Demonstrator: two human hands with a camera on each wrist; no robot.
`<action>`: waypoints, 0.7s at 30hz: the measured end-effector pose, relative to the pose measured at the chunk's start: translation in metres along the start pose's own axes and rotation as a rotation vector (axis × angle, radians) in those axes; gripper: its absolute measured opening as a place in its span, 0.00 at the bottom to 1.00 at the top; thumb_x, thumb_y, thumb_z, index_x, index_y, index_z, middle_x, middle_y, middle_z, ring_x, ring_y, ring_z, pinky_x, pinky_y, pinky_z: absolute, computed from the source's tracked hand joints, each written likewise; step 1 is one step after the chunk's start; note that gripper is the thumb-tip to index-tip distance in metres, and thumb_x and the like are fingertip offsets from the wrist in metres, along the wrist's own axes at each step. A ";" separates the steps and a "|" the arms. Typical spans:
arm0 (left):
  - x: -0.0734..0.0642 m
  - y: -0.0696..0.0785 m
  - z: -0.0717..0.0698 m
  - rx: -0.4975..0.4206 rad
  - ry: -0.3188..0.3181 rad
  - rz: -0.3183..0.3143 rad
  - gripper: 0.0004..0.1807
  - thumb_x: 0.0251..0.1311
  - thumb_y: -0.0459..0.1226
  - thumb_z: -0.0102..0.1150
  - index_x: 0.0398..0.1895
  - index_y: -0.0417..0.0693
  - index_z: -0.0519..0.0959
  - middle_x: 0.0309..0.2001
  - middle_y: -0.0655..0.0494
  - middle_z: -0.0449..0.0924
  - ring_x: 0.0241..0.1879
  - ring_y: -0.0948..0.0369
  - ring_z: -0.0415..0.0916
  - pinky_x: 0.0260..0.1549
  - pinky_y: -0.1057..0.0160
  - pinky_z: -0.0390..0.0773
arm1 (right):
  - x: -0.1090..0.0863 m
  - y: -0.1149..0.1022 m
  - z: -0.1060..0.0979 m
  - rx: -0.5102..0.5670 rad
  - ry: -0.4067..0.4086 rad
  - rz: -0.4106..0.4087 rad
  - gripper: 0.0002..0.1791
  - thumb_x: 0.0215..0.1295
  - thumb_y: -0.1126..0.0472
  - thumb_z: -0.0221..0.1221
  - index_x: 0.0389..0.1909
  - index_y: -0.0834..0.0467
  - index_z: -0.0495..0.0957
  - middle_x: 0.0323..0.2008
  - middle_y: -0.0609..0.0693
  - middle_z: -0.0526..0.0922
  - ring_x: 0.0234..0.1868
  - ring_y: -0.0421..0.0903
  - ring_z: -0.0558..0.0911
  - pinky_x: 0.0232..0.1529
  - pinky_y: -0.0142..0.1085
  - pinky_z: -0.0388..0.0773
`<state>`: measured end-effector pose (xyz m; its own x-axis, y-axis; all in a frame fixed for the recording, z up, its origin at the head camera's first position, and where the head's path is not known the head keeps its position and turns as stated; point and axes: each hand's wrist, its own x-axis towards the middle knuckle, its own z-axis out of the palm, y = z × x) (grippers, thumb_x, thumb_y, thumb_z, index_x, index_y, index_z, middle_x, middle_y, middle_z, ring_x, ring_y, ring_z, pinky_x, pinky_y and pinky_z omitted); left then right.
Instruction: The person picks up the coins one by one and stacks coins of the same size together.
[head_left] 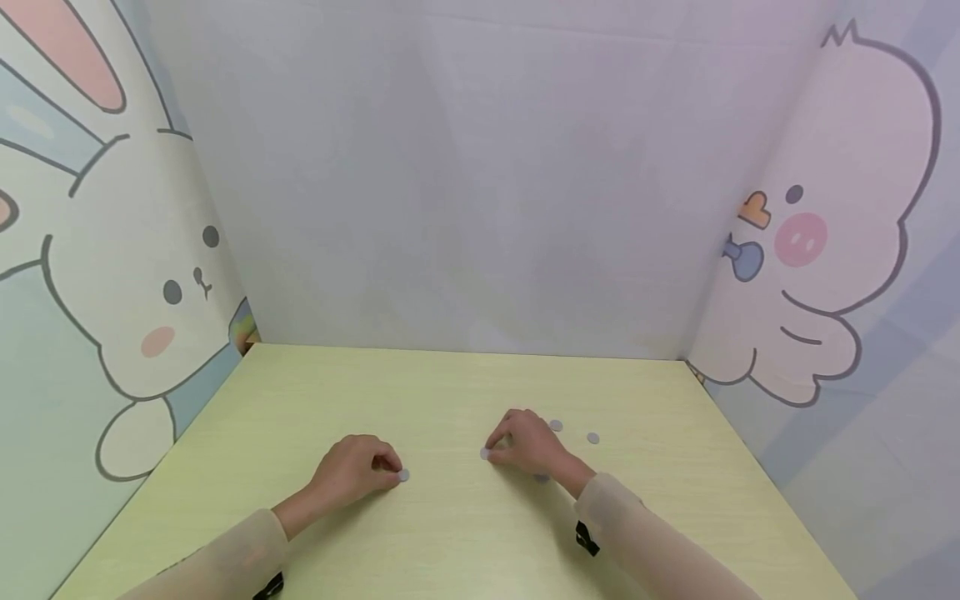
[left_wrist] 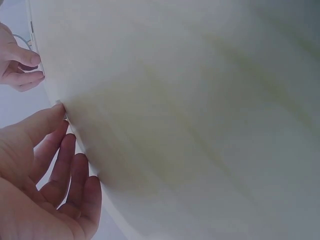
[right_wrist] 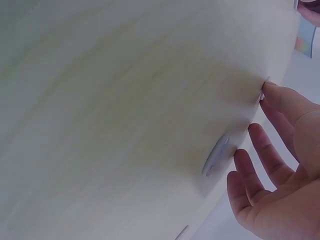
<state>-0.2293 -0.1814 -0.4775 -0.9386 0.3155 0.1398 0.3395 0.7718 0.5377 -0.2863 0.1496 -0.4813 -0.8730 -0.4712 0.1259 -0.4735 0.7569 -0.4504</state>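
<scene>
On the pale yellow tabletop [head_left: 450, 533], my left hand [head_left: 352, 477] pinches a small silvery coin [head_left: 403, 475] between thumb and fingertips, low at the table surface. To the right, my right hand [head_left: 528, 444] pinches another coin [head_left: 484, 454] at its left edge, thumb and index finger meeting on it. In the right wrist view only a thin rim of this coin [right_wrist: 265, 85] shows at the fingertips, and the other fingers are spread loosely behind. One more coin [right_wrist: 216, 155] lies flat by those fingers. The left wrist view shows the left fingertips touching the tabletop.
Two loose coins lie beyond the right hand, one nearer [head_left: 556, 425] and one further right [head_left: 593, 438]. Another coin [head_left: 542, 478] lies partly hidden under the right wrist. A pale curtain [head_left: 465, 183] stands behind the table, with cartoon-printed panels [head_left: 840, 275] at both sides.
</scene>
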 end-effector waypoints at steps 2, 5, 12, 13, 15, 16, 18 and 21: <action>0.000 0.000 0.000 0.001 0.002 0.004 0.07 0.56 0.45 0.81 0.28 0.64 0.88 0.28 0.74 0.80 0.30 0.71 0.72 0.33 0.66 0.73 | 0.000 -0.001 0.001 -0.012 -0.003 -0.006 0.03 0.62 0.53 0.77 0.33 0.46 0.94 0.39 0.41 0.87 0.45 0.44 0.81 0.51 0.46 0.77; 0.000 -0.001 0.000 -0.001 0.002 0.009 0.07 0.57 0.45 0.81 0.28 0.64 0.88 0.28 0.75 0.80 0.30 0.71 0.72 0.33 0.66 0.73 | -0.001 -0.002 0.003 -0.024 -0.005 -0.011 0.03 0.62 0.53 0.77 0.33 0.46 0.94 0.38 0.40 0.87 0.44 0.42 0.81 0.50 0.44 0.77; 0.000 -0.001 0.000 0.001 -0.001 0.001 0.07 0.56 0.45 0.81 0.28 0.64 0.88 0.28 0.75 0.80 0.30 0.71 0.72 0.33 0.66 0.73 | -0.003 -0.007 0.004 -0.011 -0.019 -0.015 0.03 0.62 0.52 0.77 0.33 0.45 0.93 0.38 0.38 0.86 0.43 0.41 0.80 0.49 0.43 0.77; 0.000 0.000 -0.001 0.001 -0.002 0.001 0.07 0.56 0.45 0.81 0.28 0.64 0.88 0.28 0.74 0.80 0.30 0.71 0.72 0.33 0.66 0.73 | -0.004 -0.007 0.004 -0.012 -0.018 -0.018 0.03 0.62 0.52 0.77 0.33 0.45 0.93 0.38 0.38 0.86 0.43 0.41 0.80 0.49 0.42 0.76; 0.000 0.000 -0.001 0.000 -0.003 -0.002 0.07 0.56 0.44 0.81 0.28 0.64 0.88 0.28 0.74 0.79 0.30 0.71 0.71 0.33 0.66 0.73 | -0.005 -0.009 0.004 -0.012 -0.019 -0.022 0.03 0.62 0.52 0.77 0.33 0.45 0.93 0.38 0.38 0.86 0.43 0.41 0.80 0.48 0.42 0.76; 0.000 0.000 -0.001 0.001 -0.003 -0.003 0.07 0.56 0.44 0.81 0.28 0.64 0.88 0.28 0.74 0.79 0.30 0.71 0.71 0.33 0.66 0.73 | -0.006 -0.010 0.004 -0.016 -0.017 -0.025 0.03 0.62 0.53 0.77 0.33 0.46 0.93 0.38 0.39 0.86 0.43 0.42 0.80 0.48 0.41 0.76; 0.000 0.001 -0.001 0.002 -0.003 -0.004 0.07 0.56 0.44 0.81 0.28 0.64 0.88 0.28 0.74 0.79 0.30 0.71 0.71 0.33 0.66 0.73 | -0.007 -0.011 0.004 -0.020 -0.015 -0.034 0.03 0.62 0.53 0.77 0.33 0.46 0.94 0.38 0.39 0.86 0.43 0.42 0.80 0.48 0.41 0.76; 0.000 0.001 -0.001 0.004 -0.003 -0.005 0.07 0.57 0.44 0.81 0.28 0.64 0.88 0.28 0.74 0.79 0.30 0.71 0.71 0.33 0.66 0.73 | -0.009 -0.013 0.003 -0.019 -0.019 -0.035 0.03 0.62 0.53 0.76 0.33 0.46 0.94 0.38 0.40 0.86 0.44 0.42 0.80 0.48 0.42 0.77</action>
<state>-0.2294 -0.1815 -0.4764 -0.9401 0.3133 0.1343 0.3348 0.7753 0.5355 -0.2718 0.1423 -0.4793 -0.8537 -0.5059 0.1239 -0.5057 0.7483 -0.4293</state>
